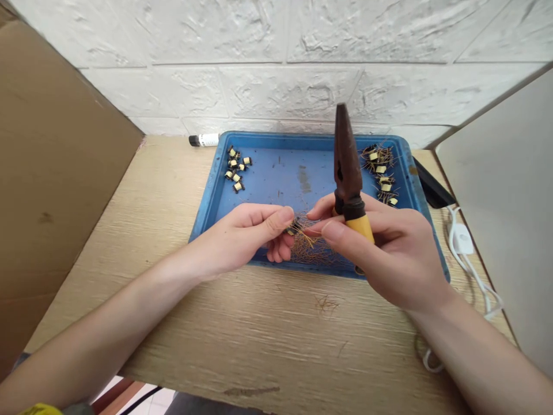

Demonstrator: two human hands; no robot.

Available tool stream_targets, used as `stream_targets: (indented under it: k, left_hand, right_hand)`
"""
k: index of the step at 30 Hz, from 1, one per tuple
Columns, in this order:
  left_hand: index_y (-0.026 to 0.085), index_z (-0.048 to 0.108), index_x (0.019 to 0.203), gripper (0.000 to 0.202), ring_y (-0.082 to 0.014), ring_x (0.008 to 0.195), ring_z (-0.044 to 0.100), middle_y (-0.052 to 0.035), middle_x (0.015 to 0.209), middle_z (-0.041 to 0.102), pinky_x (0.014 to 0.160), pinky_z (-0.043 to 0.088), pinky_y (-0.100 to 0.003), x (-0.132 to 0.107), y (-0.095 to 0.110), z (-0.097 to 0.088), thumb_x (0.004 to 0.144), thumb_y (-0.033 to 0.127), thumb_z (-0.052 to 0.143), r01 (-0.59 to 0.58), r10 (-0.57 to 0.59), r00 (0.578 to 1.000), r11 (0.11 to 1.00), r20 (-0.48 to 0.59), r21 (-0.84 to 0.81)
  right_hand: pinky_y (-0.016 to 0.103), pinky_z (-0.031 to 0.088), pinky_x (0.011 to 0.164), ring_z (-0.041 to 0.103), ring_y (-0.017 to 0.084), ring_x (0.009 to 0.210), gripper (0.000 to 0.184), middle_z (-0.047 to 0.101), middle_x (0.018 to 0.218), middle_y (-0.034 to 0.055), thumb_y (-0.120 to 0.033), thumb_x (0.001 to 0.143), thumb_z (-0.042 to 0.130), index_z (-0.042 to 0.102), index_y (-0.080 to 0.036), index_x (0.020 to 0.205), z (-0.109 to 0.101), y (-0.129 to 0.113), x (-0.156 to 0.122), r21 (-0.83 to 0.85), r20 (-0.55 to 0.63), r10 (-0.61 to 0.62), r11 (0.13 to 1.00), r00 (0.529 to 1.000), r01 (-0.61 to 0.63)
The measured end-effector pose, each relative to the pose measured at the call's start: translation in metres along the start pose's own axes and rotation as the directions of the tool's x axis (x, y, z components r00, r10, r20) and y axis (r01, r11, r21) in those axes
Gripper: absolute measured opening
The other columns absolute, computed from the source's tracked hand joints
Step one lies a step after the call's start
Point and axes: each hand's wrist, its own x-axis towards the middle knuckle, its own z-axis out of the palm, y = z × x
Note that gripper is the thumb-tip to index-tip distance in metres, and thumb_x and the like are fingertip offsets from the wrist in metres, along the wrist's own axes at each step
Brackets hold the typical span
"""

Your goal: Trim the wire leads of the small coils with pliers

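Observation:
Between the thumb and fingers of my left hand [259, 229] is a small black-and-yellow transformer [294, 226] with thin copper-coloured wire leads. My right hand [384, 248] holds pliers [348, 161] with yellow handles, their dark, rusty jaws pointing up and away from the transformer. The thumb and forefinger of that hand are at the wire leads. Beneath both hands lies a blue tray [203, 213]. A heap of cut wire bits [317, 252] covers its near middle part.
Several transformers with short leads [234, 163] sit at the tray's left; several with long wires [382, 173] lie at its right. A black-capped white tube [204, 140] rests behind. White cable [470, 262] runs along the right. Cardboard [56, 144] stands left. Loose wire bits [327, 304] lie in front.

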Motion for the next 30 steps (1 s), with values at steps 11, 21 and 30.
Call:
stream_targets:
  k: [11, 21, 30]
  left_hand:
    - [0.016, 0.058, 0.058, 0.042, -0.0118, 0.057, 0.054, -0.0002, 0.059, 0.059, 0.058, 0.044, -0.025, 0.0, 0.006, -0.003, 0.082, 0.038, 0.084, 0.04, -0.026, 0.996, 0.986, 0.085, -0.161]
    - [0.017, 0.055, 0.055, 0.042, -0.0114, 0.056, 0.052, 0.0001, 0.056, 0.058, 0.059, 0.042, -0.026, -0.002, 0.011, -0.001, 0.083, 0.035, 0.082, 0.072, -0.062, 0.995, 0.989, 0.081, -0.127]
    - [0.015, 0.061, 0.059, 0.039, -0.0087, 0.054, 0.053, 0.0011, 0.057, 0.06, 0.056, 0.04, -0.022, -0.001, 0.008, 0.0, 0.089, 0.036, 0.076, 0.186, -0.176, 0.979, 0.977, 0.103, -0.102]
  right_hand:
    - [0.021, 0.055, 0.06, 0.07, 0.01, 0.072, 0.026, 0.076, 0.084, -0.0014, -0.024, 0.087, 0.074, 0.071, -0.022, 0.061, 0.0, 0.001, -0.001, -0.009, 0.014, 0.042, 0.999, 0.999, -0.042]
    - [0.016, 0.052, 0.056, 0.069, 0.006, 0.069, 0.026, 0.076, 0.086, -0.0034, -0.024, 0.088, 0.075, 0.072, -0.021, 0.062, 0.001, 0.003, -0.003, -0.034, 0.027, 0.012, 0.999, 1.0, -0.011]
    - [0.012, 0.059, 0.08, 0.073, 0.005, 0.086, 0.01, 0.078, 0.1, -0.002, -0.021, 0.084, 0.083, 0.083, -0.021, 0.094, 0.001, 0.004, -0.006, -0.044, 0.013, -0.1, 0.994, 0.995, 0.1]
